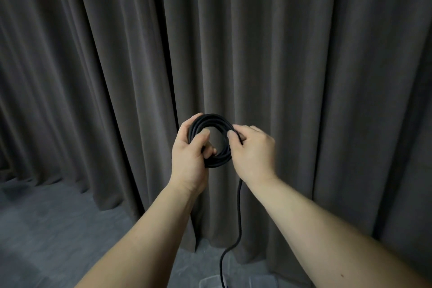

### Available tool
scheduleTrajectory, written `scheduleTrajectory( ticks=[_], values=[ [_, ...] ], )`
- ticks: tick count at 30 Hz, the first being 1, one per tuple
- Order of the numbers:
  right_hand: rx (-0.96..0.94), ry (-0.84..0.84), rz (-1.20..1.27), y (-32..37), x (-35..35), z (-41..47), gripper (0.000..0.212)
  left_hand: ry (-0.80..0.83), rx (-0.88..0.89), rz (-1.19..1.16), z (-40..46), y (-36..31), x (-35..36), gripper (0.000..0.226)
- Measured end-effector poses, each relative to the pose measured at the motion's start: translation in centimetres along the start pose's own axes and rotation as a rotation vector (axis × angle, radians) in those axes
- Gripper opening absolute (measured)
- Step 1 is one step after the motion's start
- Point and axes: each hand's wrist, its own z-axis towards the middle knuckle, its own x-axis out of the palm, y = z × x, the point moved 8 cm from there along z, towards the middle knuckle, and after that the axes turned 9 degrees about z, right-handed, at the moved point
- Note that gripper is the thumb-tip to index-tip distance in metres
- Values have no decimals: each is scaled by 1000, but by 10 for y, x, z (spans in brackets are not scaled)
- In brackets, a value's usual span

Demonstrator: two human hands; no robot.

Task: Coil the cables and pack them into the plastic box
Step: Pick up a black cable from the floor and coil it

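A black cable coil (215,121) of several round loops is held up in front of me at chest height. My left hand (189,149) grips the coil's left side, thumb through the ring and fingers curled around the loops. My right hand (253,149) pinches the cable at the coil's right edge between thumb and fingers. The loose cable tail (238,222) hangs down from under my right hand to the floor and runs off the bottom edge. A clear plastic box (257,282) shows faintly at the bottom, mostly cut off.
A dark grey pleated curtain (233,42) fills the background right behind my hands. Grey carpet floor (58,229) lies at the lower left and below my arms.
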Motion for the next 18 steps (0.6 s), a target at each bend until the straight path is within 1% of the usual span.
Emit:
scheduleTrajectory(
  ticks=[2, 4, 5, 8, 10, 11, 12, 13, 15, 18],
  values=[
    [33, 24, 7, -2, 1, 3, 13, -19, -5, 24, 1, -2, -2, 26],
    [40, 100, 24, -4, 2, 5, 16, -40, -23, 11, 4, -2, -5, 22],
    [-2, 163, 10, -1, 4, 4, 26, -49, -26, 0, 5, -2, -7, 21],
    [-141, 471, -98, 9, 18, -9, 70, -44, -21, -5, 9, -4, -9, 20],
    [-109, 623, -134, 8, 24, -14, 94, -22, -19, 16, 8, -5, -7, 20],
    [-79, 660, -145, 7, 25, -14, 104, -18, -18, 23, 7, -5, -6, 21],
    [-63, 670, -157, 7, 25, -12, 109, -17, -20, 19, 6, -5, -6, 22],
    [-63, 658, -163, 8, 25, -11, 111, -13, -25, 3, 6, -4, -5, 22],
    [-80, 587, -152, 11, 22, -10, 107, 8, -39, -44, 6, -3, -2, 23],
    [-41, 468, -81, 11, 16, -11, 103, 64, -47, -99, 5, -6, 4, 26]
  ],
)
